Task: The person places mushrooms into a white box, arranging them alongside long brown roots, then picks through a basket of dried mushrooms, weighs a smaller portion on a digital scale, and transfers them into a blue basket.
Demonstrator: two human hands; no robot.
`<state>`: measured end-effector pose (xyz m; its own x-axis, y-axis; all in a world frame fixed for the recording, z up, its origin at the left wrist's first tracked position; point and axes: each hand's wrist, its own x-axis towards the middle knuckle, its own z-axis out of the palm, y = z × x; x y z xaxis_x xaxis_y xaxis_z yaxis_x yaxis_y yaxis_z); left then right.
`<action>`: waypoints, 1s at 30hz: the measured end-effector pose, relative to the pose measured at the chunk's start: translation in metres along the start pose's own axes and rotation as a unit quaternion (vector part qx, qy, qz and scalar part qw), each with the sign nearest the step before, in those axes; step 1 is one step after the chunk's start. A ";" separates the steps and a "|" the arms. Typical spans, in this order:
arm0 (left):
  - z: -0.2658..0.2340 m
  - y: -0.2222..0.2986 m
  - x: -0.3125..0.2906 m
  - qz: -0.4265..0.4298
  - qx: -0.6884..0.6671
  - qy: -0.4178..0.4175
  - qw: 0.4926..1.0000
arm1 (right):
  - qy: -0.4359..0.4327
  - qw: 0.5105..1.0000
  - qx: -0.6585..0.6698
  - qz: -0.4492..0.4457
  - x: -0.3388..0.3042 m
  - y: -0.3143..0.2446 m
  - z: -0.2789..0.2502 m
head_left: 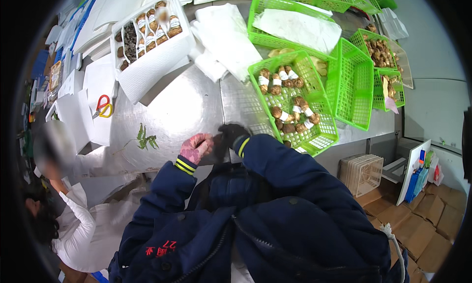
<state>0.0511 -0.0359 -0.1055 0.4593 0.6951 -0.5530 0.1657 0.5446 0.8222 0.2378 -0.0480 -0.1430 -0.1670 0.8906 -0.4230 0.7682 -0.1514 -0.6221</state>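
Over the front edge of the steel table, my hands are close together. My left hand (pixel 197 148), in a pink patterned covering, has its fingers curled in. Wearing a black glove, my right hand (pixel 233 134) is bent toward it, its fingers hard to separate. Between them hangs a dark, blurred thing (pixel 219 148) whose kind I cannot make out; it seems to touch both hands. To the right of my right hand stands a green basket (pixel 322 99), holding several brown mushrooms (pixel 300 106) wrapped with white bands. A green fern sprig (pixel 146 138) lies left of my left hand.
A white foam box (pixel 147 69) of banded mushrooms and dark pieces stands at the far left. Red-and-yellow scissors (pixel 103 107) lie on white sheets. White paper towels (pixel 223 35) and more green baskets (pixel 353 84) stand farther back. Another person's white sleeve (pixel 78 224) is at left.
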 end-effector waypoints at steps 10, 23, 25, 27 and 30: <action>0.101 -0.034 -0.022 -0.032 0.008 -0.034 0.999 | -0.036 0.973 0.211 -0.090 -0.201 0.083 -0.057; 0.144 -0.071 -0.066 0.004 0.019 0.035 0.999 | 0.025 0.978 0.110 -0.175 -0.224 0.107 -0.072; 0.139 -0.066 -0.073 0.014 0.032 0.052 0.998 | 0.075 0.960 0.079 -0.258 -0.219 0.089 -0.081; 0.131 -0.056 -0.076 0.028 0.063 0.052 0.996 | 0.077 0.971 0.081 -0.210 -0.211 0.079 -0.083; 0.116 -0.065 -0.081 0.054 0.021 0.076 0.995 | 0.074 0.977 0.122 -0.161 -0.203 0.052 -0.084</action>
<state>0.1044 -0.1825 -0.0986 0.3402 0.8127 -0.4730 0.1611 0.4452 0.8808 0.3639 -0.2001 -0.0341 -0.2701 0.9585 -0.0915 0.5185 0.0647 -0.8526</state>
